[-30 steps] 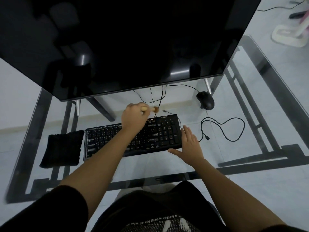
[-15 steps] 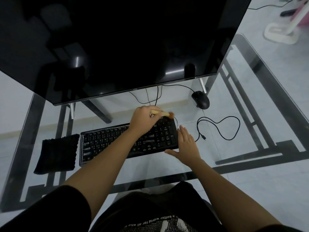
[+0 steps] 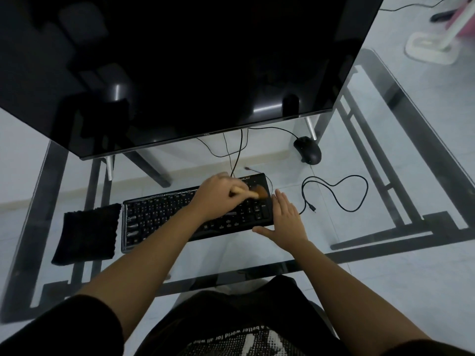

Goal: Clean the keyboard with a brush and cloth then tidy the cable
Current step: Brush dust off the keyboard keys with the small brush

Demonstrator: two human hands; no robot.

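Brushing looks under way, so the task seems early. The right hand (image 3: pixel 285 222), fingers straight, steadies the keyboard (image 3: pixel 154 214) at its right end, and the left hand (image 3: pixel 218 196) grips the brush (image 3: pixel 257 193) over the far-right keys. The cloth (image 3: pixel 87 232) lies unused at left. The cable (image 3: pixel 334 185) sprawls loose on open glass to the right. The monitor (image 3: pixel 180 73) overhangs behind.

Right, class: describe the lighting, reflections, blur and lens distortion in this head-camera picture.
Head view: dim, bluish light; the black monitor mirrors faint shapes and two bright glints; the glass desk lets the floor show through; the brush in the left hand is slightly smeared; the wide-angle lens bows the desk's edges.
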